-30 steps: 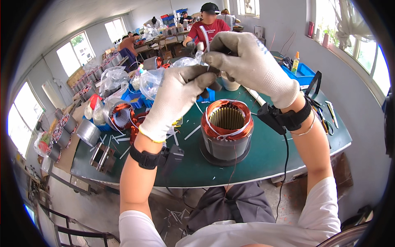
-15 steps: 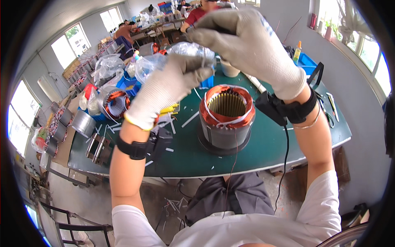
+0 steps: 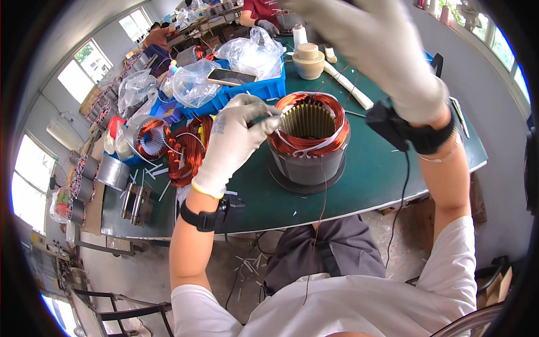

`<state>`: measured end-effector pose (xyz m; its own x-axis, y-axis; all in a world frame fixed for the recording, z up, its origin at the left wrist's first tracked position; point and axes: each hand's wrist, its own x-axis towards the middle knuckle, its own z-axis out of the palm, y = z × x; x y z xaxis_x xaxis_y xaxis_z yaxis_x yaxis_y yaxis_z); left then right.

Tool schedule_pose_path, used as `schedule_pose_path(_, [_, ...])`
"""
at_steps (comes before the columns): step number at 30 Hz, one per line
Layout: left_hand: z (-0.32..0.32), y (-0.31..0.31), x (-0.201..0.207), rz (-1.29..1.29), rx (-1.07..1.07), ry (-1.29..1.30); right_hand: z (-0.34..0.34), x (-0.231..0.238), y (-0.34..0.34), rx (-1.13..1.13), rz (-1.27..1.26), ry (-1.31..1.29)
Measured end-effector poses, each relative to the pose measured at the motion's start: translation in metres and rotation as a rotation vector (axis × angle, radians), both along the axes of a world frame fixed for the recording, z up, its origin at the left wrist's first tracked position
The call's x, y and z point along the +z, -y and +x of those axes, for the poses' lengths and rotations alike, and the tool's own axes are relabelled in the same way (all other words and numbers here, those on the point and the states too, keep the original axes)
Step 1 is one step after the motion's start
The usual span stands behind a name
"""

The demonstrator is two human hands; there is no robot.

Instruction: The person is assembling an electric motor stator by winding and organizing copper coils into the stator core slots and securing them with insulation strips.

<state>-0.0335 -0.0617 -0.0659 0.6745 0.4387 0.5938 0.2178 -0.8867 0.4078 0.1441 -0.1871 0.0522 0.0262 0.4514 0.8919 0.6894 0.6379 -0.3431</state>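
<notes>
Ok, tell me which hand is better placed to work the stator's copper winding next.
Probably the left hand: it is right beside the left rim of the copper winding, though contact is unclear. The right hand is higher, blurred and partly out of frame.

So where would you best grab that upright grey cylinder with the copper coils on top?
Probably by its grey outer wall, one hand from the left, one from the right, below the copper coils: the wall is broad and round, while the wire above could snag.
</notes>
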Motion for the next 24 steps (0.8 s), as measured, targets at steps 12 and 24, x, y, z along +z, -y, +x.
schedule_pose_path(12, [-0.031,-0.160,-0.032,-0.199,0.403,-0.074,0.091,-0.200,0.064,-0.269,-0.947,-0.032])
schedule_pose_path(24, [0.082,-0.382,-0.010,0.234,0.766,-0.599,0.078,-0.260,0.063,-0.535,-0.707,0.074])
